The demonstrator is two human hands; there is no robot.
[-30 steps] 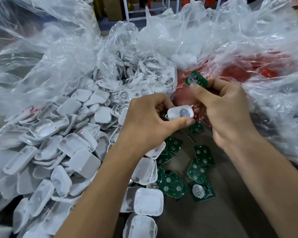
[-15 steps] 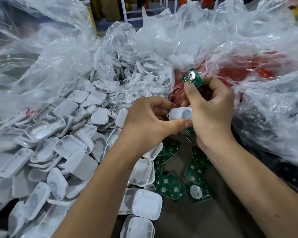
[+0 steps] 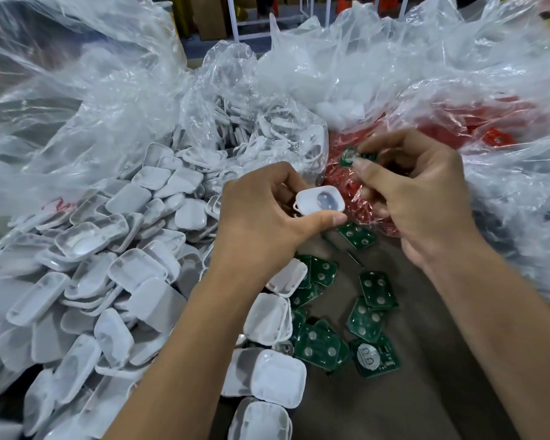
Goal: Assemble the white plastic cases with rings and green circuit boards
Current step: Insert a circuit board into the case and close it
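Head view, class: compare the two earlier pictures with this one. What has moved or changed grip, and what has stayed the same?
The right hand, still pinching a small green circuit board, has drawn up and away from the white square plastic case, opening a gap between them. The left hand keeps gripping that case. The loose heap of white cases and scattered green boards lie unchanged.

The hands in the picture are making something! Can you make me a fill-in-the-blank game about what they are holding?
1. The left hand holds a white plastic ____.
2. The right hand pinches a small circuit board coloured ____.
3. The big pile of white cases lies on the person's ____ side.
4. The loose boards on the table lie ____ the right hand in the picture.

Missing words: case; green; left; below
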